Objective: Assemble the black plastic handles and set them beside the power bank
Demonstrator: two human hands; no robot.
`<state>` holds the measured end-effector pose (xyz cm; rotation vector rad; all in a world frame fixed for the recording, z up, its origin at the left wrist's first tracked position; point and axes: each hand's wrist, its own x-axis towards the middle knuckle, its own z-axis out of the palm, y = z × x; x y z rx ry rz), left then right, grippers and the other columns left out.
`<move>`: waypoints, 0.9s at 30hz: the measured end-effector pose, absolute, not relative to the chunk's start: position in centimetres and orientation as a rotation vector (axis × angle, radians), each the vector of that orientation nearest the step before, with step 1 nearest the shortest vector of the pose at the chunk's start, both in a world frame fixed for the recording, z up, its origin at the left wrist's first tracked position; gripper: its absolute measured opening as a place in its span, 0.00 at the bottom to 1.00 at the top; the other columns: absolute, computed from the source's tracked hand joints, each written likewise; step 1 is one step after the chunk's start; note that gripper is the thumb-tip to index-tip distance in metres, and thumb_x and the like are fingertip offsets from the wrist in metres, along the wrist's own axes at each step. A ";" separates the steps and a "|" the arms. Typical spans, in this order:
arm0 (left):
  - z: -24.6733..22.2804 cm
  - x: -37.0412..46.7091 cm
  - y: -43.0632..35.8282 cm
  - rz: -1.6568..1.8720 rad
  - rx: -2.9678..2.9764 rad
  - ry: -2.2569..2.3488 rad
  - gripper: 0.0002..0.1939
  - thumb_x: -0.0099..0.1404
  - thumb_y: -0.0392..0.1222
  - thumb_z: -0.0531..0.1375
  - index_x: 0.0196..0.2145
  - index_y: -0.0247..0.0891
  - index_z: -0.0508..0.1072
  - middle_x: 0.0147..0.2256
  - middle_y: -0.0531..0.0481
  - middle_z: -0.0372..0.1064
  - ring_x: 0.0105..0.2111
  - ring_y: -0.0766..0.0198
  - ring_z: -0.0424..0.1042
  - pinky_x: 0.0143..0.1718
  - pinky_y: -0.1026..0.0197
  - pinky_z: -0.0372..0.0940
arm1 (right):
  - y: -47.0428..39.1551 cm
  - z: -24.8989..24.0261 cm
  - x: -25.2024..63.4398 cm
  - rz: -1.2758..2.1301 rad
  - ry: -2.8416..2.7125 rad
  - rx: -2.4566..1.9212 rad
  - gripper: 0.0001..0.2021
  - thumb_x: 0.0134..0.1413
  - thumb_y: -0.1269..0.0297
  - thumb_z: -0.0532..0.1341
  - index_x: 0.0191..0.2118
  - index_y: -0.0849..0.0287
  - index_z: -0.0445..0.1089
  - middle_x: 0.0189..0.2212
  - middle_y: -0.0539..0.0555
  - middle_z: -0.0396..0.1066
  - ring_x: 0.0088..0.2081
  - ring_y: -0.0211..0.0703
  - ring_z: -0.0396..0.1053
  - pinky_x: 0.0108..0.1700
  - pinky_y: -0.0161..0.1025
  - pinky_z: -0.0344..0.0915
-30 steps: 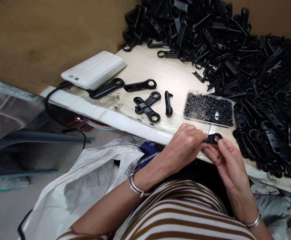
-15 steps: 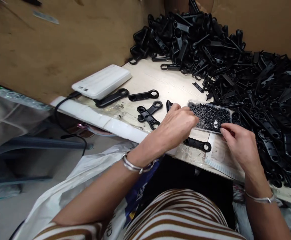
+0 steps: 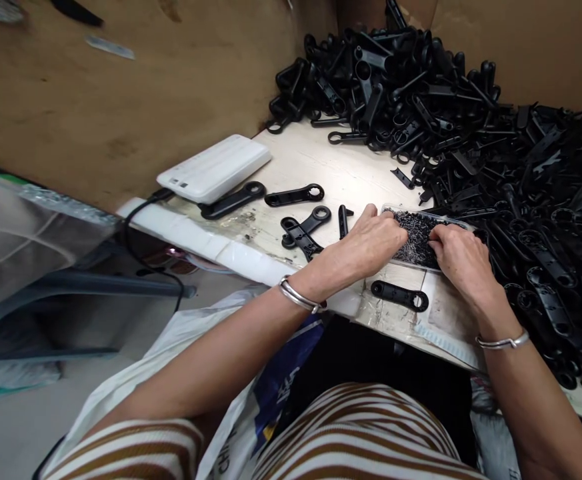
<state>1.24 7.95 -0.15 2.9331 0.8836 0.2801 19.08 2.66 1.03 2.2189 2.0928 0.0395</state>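
Over the shallow clear box (image 3: 418, 266), I see the left hand (image 3: 377, 245) at one end and the right hand (image 3: 463, 257) toward the other, fingertips down at the small black pieces (image 3: 415, 233). Each hand's fingers are bunched together; I cannot tell whether either pinches a piece. The black bar (image 3: 399, 296) lies untouched on the table (image 3: 315, 157), in front of the box and near the edge. I judge a low wrist could sweep it off. Pressing sideways could slide the box and scatter pieces; bunched fingertips might lift several at once.
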 end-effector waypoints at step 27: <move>1.5 2.0 8.1 0.631 2.205 0.877 0.07 0.59 0.29 0.59 0.29 0.34 0.76 0.27 0.51 0.73 0.26 0.67 0.68 0.31 0.64 0.60 | -1.2 1.5 20.7 -1.653 2.210 2.962 0.09 0.48 0.60 0.67 0.31 0.61 0.74 0.20 0.49 0.72 0.20 0.32 0.65 0.24 0.30 0.63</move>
